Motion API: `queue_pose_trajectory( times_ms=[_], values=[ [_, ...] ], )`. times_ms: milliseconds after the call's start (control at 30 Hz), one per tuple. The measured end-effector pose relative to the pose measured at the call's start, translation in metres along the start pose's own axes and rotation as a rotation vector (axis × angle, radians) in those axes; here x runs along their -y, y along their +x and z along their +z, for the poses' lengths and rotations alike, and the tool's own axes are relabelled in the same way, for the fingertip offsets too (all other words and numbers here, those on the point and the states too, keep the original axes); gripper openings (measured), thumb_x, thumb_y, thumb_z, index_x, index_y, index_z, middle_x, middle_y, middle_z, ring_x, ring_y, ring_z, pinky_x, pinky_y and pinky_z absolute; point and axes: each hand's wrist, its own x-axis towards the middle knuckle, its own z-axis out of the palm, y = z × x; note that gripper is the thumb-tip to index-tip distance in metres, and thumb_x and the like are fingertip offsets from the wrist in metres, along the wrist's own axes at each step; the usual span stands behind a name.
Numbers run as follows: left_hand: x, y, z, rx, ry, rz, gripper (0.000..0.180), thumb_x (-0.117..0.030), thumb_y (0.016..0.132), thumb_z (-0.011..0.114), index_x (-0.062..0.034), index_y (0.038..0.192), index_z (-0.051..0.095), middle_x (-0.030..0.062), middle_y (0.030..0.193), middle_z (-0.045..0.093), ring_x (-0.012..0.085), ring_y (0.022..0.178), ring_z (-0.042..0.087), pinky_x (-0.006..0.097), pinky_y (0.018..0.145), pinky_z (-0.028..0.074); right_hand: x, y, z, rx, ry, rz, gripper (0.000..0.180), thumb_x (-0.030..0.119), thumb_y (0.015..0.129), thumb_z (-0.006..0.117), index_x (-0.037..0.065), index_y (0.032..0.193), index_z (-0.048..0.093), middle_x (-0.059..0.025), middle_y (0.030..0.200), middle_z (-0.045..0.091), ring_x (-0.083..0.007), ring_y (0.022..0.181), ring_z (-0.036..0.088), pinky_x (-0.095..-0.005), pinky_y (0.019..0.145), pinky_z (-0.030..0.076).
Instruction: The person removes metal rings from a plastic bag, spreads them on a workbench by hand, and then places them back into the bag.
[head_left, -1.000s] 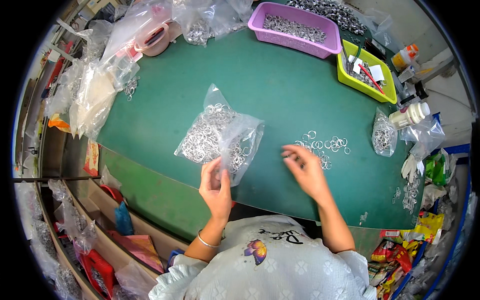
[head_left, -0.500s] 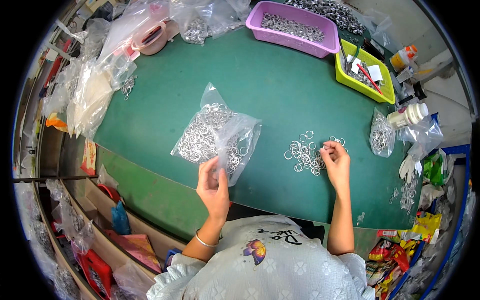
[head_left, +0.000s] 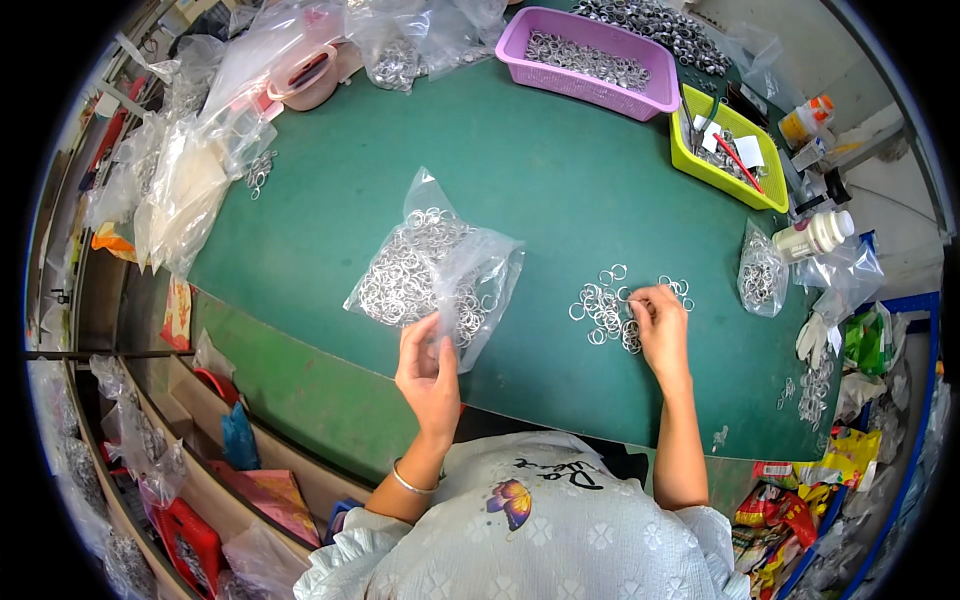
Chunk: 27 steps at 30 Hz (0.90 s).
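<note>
A clear plastic bag (head_left: 418, 185) full of silvery metal rings lies on the green table, its near flap folded across. My left hand (head_left: 428, 375) pinches the bag's near edge between thumb and fingers. To the right is a loose pile of metal rings (head_left: 600, 305) spread on the table top. Over the pile's right side, my right hand (head_left: 662, 330) has thumb and fingertips closed together on a metal ring, mostly hidden by the fingers. A few rings (head_left: 678, 287) lie just beyond that hand.
Along the far edge stand a purple basket (head_left: 510, 62) of metal pieces and a yellow-green basket (head_left: 735, 188) with a red pen. A white bottle (head_left: 815, 235) and a small bag of rings (head_left: 760, 275) sit at right. Plastic bags (head_left: 190, 200) cover the left edge.
My right hand has shifted a little left over the ring pile, uncovering rings behind it. My left hand and the bag stay nearly where they were.
</note>
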Motion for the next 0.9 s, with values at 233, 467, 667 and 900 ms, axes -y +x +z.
queue_pose_trajectory(
  times_ms=[233,467,667,900],
  values=[
    [-0.002,0.0,-0.001,0.012,-0.001,-0.028,0.031,0.01,0.084,0.05,0.0053,0.114,0.052,0.0063,0.106,0.048,0.0124,0.095,0.051,0.024,0.082,0.043,0.074,0.0,0.046,0.38,0.729,0.232,0.014,0.01,0.088,0.056,0.004,0.101,0.057,-0.0008,0.083,0.06,-0.0079,0.071,0.057,-0.022,0.06,0.045],
    [-0.008,0.003,0.0,-0.009,-0.018,-0.072,0.029,0.01,0.085,0.051,0.0059,0.113,0.052,0.0061,0.104,0.049,0.0121,0.093,0.052,0.023,0.083,0.043,0.111,-0.009,0.073,0.313,0.626,-0.171,0.03,0.0,0.085,0.054,-0.001,0.115,0.054,-0.0179,0.114,0.055,-0.0251,0.1,0.058,-0.031,0.078,0.052],
    [-0.001,0.002,-0.002,0.001,-0.007,-0.051,0.028,0.01,0.084,0.05,0.0056,0.111,0.053,0.006,0.103,0.05,0.0121,0.093,0.053,0.023,0.081,0.043,0.027,-0.018,-0.022,0.079,-0.13,-0.055,0.032,0.003,0.075,0.067,0.001,0.107,0.061,-0.0138,0.1,0.059,-0.0266,0.083,0.057,-0.0332,0.074,0.048],
    [-0.001,0.001,-0.001,0.007,0.01,-0.057,0.028,0.01,0.084,0.05,0.0058,0.111,0.053,0.0062,0.104,0.05,0.0125,0.094,0.053,0.024,0.083,0.043,-0.002,-0.024,-0.021,0.104,-0.011,0.137,0.03,-0.001,0.072,0.07,-0.002,0.101,0.062,-0.0104,0.079,0.06,-0.0182,0.062,0.054,-0.0285,0.059,0.044]
  ],
)
